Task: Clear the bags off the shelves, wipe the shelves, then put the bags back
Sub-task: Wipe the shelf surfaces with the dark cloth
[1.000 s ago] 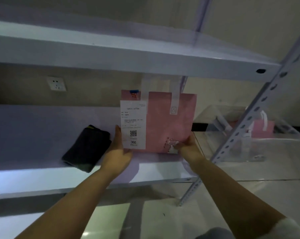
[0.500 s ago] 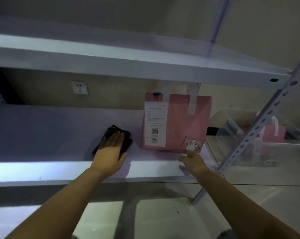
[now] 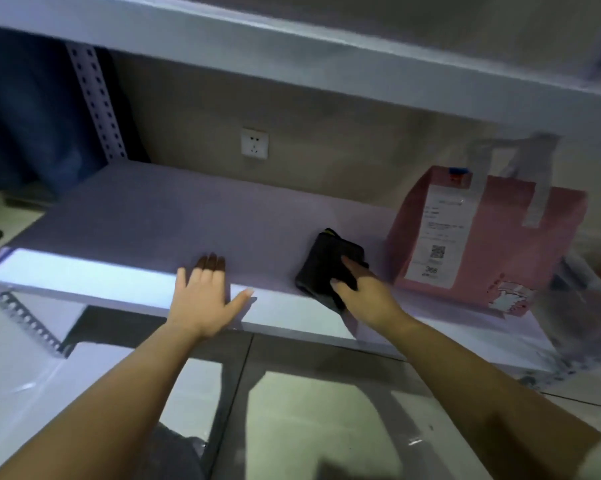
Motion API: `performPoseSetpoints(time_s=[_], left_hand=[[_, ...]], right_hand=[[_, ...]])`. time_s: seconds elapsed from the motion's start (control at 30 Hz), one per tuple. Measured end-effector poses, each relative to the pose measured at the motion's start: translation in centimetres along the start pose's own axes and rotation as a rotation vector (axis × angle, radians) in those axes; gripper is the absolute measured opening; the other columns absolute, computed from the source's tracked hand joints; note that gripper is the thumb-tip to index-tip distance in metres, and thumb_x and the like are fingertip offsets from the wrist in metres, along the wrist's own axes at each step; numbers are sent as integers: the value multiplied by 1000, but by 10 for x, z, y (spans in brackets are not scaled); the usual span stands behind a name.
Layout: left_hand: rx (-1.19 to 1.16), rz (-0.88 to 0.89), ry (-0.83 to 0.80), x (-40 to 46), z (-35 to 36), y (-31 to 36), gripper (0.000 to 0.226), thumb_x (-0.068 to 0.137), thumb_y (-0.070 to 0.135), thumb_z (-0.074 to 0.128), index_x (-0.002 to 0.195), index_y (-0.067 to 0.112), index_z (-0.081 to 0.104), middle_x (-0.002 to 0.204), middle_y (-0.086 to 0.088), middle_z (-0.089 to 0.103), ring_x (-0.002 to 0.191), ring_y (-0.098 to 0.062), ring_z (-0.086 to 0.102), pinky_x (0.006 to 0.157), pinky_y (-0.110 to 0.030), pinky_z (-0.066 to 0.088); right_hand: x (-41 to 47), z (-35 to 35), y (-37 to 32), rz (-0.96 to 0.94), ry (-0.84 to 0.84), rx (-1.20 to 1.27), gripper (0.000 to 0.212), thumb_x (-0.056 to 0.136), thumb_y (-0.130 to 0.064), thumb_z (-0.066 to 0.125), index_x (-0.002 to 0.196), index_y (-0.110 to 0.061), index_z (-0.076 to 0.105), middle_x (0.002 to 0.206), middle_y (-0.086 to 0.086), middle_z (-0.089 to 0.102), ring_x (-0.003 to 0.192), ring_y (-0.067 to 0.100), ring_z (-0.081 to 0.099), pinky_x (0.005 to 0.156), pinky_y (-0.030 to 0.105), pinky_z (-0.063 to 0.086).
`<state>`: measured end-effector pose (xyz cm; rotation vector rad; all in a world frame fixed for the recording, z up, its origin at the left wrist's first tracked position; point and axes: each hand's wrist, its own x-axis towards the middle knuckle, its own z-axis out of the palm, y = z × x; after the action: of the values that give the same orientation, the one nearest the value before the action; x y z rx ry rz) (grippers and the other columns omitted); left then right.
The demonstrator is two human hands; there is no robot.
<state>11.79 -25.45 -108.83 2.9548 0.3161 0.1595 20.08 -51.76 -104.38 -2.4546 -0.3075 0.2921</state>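
Observation:
A pink paper bag [image 3: 493, 247] with a white receipt label and white handles stands upright at the right end of the white middle shelf [image 3: 146, 220]. A folded dark cloth [image 3: 323, 268] lies on the shelf just left of the bag. My right hand [image 3: 365, 292] lies on the cloth's near right part, fingers curled over it. My left hand [image 3: 202, 299] rests flat on the shelf's front edge, left of the cloth, fingers spread and holding nothing.
The upper shelf [image 3: 292, 57] overhangs close above. A perforated upright post [image 3: 98, 105] stands at the back left and a wall socket [image 3: 254, 143] sits behind the shelf. Blurred clear plastic [image 3: 590, 299] shows right of the bag. Tiled floor lies below.
Both hands let go of the pink bag, which stays standing on the shelf. My left hand left the cloth and moved left to the shelf edge; my right hand moved onto the cloth. The view swung left.

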Motion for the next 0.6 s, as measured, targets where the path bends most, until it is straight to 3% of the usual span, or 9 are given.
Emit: performPoseSetpoints(time_s=[0.07, 0.13, 0.23, 0.33, 0.5, 0.6], left_hand=[[-26, 1, 44, 1, -3, -25, 78, 84, 71, 15, 122, 14, 53, 131, -4, 56, 128, -22, 45, 117, -50, 14], [-58, -22, 96, 4, -4, -47, 65, 88, 67, 22, 110, 17, 57, 122, -2, 61, 123, -22, 50, 117, -51, 17], [-100, -52, 136, 5, 0, -79, 49, 92, 61, 30, 98, 20, 55, 111, 1, 62, 117, -20, 52, 117, -51, 17], [-63, -61, 122, 9, 8, -103, 49, 90, 65, 23, 86, 24, 51, 102, 4, 62, 109, -18, 55, 117, -51, 14], [38, -34, 148, 11, 18, -111, 52, 93, 59, 28, 107, 20, 59, 129, 1, 57, 133, -18, 40, 117, -53, 12], [76, -27, 127, 10, 19, -112, 66, 93, 56, 18, 131, 16, 52, 143, -2, 48, 139, -19, 33, 116, -53, 14]], right_hand=[[27, 16, -6, 86, 20, -109, 74, 93, -48, 50, 151, -19, 17, 152, 10, 32, 135, 33, 35, 106, 35, 34], [52, 34, -11, 194, 45, -197, 83, 90, -58, 46, 152, -18, 9, 157, 12, 18, 142, 35, 21, 113, 39, 25], [73, 56, -18, 254, 93, -371, 72, 93, -57, 36, 152, -29, 4, 160, 7, 2, 146, 32, 1, 117, 46, 12], [84, 60, -21, 220, 108, -393, 62, 95, -49, 36, 149, -41, 7, 161, 2, 2, 146, 28, 1, 116, 49, 14], [60, 55, -12, 59, 36, -329, 59, 94, -34, 42, 148, -41, 19, 161, -1, 3, 147, 23, 3, 117, 40, 13], [32, 60, -15, 19, -1, -310, 63, 86, -46, 36, 146, -45, 18, 161, -4, 1, 147, 18, -2, 118, 40, 13]])
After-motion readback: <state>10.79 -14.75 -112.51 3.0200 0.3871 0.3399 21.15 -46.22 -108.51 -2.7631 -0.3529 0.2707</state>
